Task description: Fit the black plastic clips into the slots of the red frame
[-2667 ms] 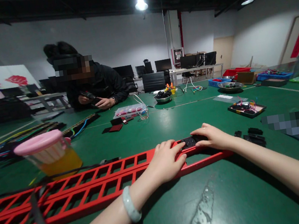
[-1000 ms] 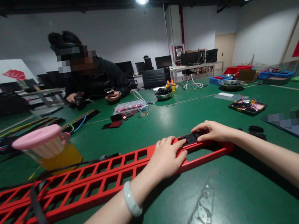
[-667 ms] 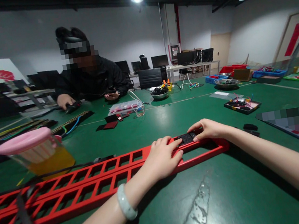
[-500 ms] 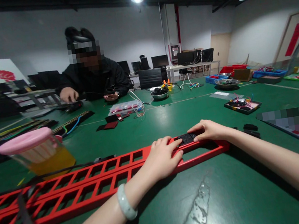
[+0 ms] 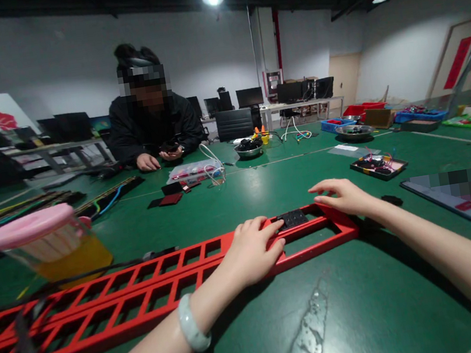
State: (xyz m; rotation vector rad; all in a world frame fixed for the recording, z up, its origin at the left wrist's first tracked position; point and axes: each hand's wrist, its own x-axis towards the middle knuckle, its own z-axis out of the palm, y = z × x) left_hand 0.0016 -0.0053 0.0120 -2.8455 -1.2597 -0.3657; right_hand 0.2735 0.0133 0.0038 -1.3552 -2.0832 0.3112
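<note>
A long red ladder-like frame point(image 5: 139, 302) lies flat, running from the left edge to the middle of the table. A flat black block point(image 5: 294, 219) sits inside the rear slot near its right end. My left hand point(image 5: 251, 251) rests across the frame, fingers spread, with the index fingertip on the block's left end. Over the frame's right end is my right hand point(image 5: 341, 195), its fingers apart and off the block. Nothing shows in its grasp. Part of a small black piece point(image 5: 392, 200) is visible beyond my right wrist.
A pink-lidded jug point(image 5: 46, 243) of orange liquid stands behind the frame. Black straps point(image 5: 29, 349) cross its left part. To the right lie a phone-like slab point(image 5: 452, 206) and a small tray point(image 5: 378, 166) with wires. Another person point(image 5: 156, 117) leans on the far side of the table.
My right hand has let go of the black block and drawn back right, fingers opening. My left hand stays on the frame. The person opposite has shifted a hand rightward.
</note>
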